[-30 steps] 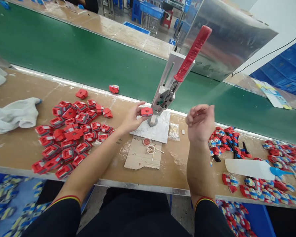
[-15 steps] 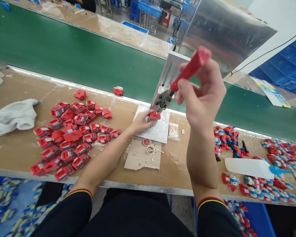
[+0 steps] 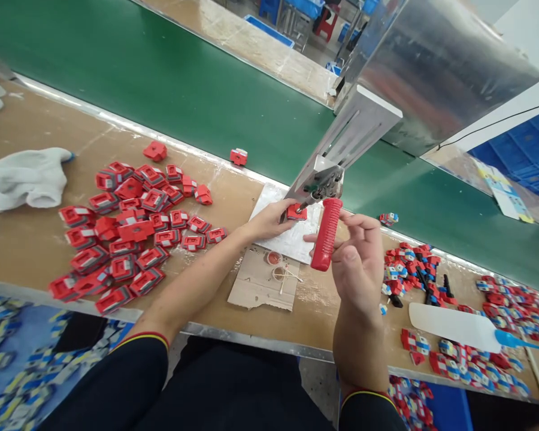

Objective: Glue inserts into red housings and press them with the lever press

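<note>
My left hand [image 3: 272, 220] pinches a small red plastic part [image 3: 297, 212] on the metal base plate [image 3: 269, 200]. The metal tip of a toggle clamp [image 3: 327, 179] presses down onto that part. The clamp's red handle [image 3: 327, 234] now points down toward me. Beside it is my right hand [image 3: 358, 257], its fingers apart; one finger reaches behind the handle and the thumb stands off it. Whether those fingers touch the handle, I cannot tell. The clamp is mounted on an upright slotted metal bracket [image 3: 363, 129].
Many red and grey parts [image 3: 126, 230] lie heaped at left, near a white glove [image 3: 24, 179]. Cardboard [image 3: 260, 287] bears small cups and cotton swabs [image 3: 282, 281]. At right are red-blue pieces [image 3: 406, 269] and a squeeze bottle [image 3: 453, 320]. A green conveyor belt [image 3: 184, 102] runs behind.
The red handle has swung from raised to lowered, and my right hand came down with it, its fingers loosening. The clamp tip stays on the red part in my left hand. The view has shifted.
</note>
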Demonstrator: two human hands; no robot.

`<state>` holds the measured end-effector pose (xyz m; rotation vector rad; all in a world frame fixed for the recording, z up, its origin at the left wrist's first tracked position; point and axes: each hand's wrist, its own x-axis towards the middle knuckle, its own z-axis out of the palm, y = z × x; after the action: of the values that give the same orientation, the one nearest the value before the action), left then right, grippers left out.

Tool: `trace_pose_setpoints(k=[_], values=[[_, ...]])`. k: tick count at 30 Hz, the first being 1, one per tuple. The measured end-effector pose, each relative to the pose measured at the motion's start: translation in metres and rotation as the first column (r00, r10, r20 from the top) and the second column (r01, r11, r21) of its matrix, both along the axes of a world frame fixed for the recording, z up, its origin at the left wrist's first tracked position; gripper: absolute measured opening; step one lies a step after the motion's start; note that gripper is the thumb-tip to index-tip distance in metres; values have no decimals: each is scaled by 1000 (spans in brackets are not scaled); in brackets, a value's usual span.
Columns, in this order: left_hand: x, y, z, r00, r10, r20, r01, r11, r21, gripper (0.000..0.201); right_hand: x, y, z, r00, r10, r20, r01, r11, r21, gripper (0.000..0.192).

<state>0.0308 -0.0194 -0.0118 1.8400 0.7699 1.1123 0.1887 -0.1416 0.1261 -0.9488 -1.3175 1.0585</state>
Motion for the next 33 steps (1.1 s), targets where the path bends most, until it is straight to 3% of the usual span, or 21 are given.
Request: trace_pose_setpoints(k=[3,5,8,16,28,33], values=[[1,0,-2,1000,17,11,-17,1000,6,44,-10,-2,12,984,158,-87,-172,966,-193,54],[1,1,-4,999,21,31,-21,1000,5,46,-12,-4,18,977,174,-124,-199,952,-234,55],[1,2,-5,998,25,53,-26,1000,12,47,-13,-6,21,978,158,-136,-188,952,-242,55],[2,2,-6,999,28,38,-29,998,49,43,-14,-4,3,970,181,-164,-216,949,-231,54],[7,-4,-6,995,99,28,-99,995,-7,37,-11,-7,16,950,204,-235,-257,941,-219,45],[8,-6,-6,995,98,15,-98,995,-4,35,-13,-3,4,950,230,-210,-274,939,-208,47]])
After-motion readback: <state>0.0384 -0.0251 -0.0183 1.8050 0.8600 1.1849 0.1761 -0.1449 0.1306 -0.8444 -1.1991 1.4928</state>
